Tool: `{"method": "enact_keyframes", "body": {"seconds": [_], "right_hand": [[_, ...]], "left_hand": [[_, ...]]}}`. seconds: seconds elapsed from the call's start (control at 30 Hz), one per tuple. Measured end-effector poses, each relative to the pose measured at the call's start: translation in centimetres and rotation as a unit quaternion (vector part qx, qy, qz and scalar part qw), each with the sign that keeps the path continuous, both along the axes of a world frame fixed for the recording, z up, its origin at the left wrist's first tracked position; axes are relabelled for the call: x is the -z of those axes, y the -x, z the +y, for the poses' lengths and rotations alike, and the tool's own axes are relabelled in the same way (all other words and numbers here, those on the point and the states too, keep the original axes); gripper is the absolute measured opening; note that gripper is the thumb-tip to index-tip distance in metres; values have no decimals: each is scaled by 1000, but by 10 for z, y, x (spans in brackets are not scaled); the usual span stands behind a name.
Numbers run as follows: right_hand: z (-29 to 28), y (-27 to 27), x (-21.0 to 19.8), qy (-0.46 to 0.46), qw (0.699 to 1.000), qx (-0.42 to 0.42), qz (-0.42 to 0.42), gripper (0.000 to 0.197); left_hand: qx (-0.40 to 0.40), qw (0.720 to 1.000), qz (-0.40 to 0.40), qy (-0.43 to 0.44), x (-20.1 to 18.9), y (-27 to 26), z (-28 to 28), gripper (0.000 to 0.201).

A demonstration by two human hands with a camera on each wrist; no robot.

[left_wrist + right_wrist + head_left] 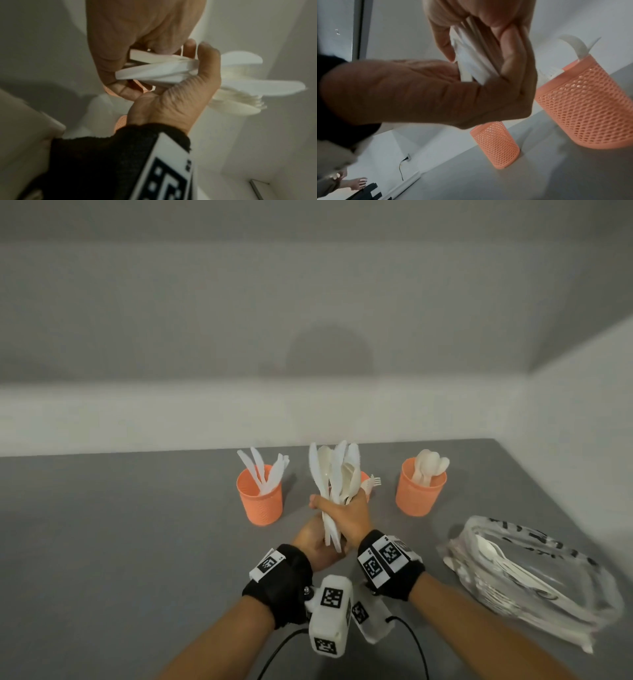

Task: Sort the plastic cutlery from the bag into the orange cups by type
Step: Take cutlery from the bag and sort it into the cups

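White plastic fills both hands: a mixed bundle of white plastic cutlery [337,484], knives and spoons fanned upward, is gripped at mid-handle by the right hand [349,517], its fingers [513,65] curled tight round the handles. Just below, the left hand [313,546] cups the handle ends, thumb and fingers [208,65] closed on them.

Beyond the hands, three orange perforated plastic cups stand in a row on the grey surface [120,542]: the left cup [261,498] holds knives, the right cup [419,491] holds spoons, and the middle cup [365,478], mostly hidden behind the bundle, shows fork tines at its rim.

On the near right lies the clear plastic bag [534,577] with more white cutlery inside; its black printed lettering is too blurred to read. Both wrists wear black bands with white square-coded tags [380,559].
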State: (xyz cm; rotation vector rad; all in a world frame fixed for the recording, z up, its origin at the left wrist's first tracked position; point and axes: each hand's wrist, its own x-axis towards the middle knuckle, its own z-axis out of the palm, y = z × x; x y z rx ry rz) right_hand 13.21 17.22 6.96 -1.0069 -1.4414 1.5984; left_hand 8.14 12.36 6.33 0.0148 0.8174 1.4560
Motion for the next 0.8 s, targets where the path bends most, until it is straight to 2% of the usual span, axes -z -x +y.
{"method": "enact_keyframes", "body": {"seconds": [0.07,0.17,0.27,0.33,0.5,0.57,0.6,0.67,0.73,0.8], "right_hand": [[3,2,-1,-11,1000,-16,-11,44],[16,-2,-11,9,1000,-5,13,27],[32,-12,-19,72,996,-22,54,34],[35,-17,-22,88,994,-51,49,32],[38,-26,-24,90,991,-83,60,10],[40,-29,-21,84,991,-95,53,14],[40,-30,-20,84,989,-108,50,19],[40,-31,-16,77,988,-128,31,30],[43,-33,-16,75,984,-163,16,26],[47,-39,-19,103,971,-215,8,15]], "left_hand": [[21,1000,20,-12,-1,3,1,41],[60,994,89,-5,3,11,1,41],[96,984,149,-20,1,19,-3,33],[124,974,184,-32,1,22,-2,39],[175,958,222,-50,-7,18,2,39],[208,934,286,-52,-8,11,5,35],[232,913,330,-56,-8,7,6,28],[237,882,404,-58,-8,-1,10,20],[219,874,431,-56,-6,-5,14,19],[232,880,409,-67,-10,-7,14,4]]}}
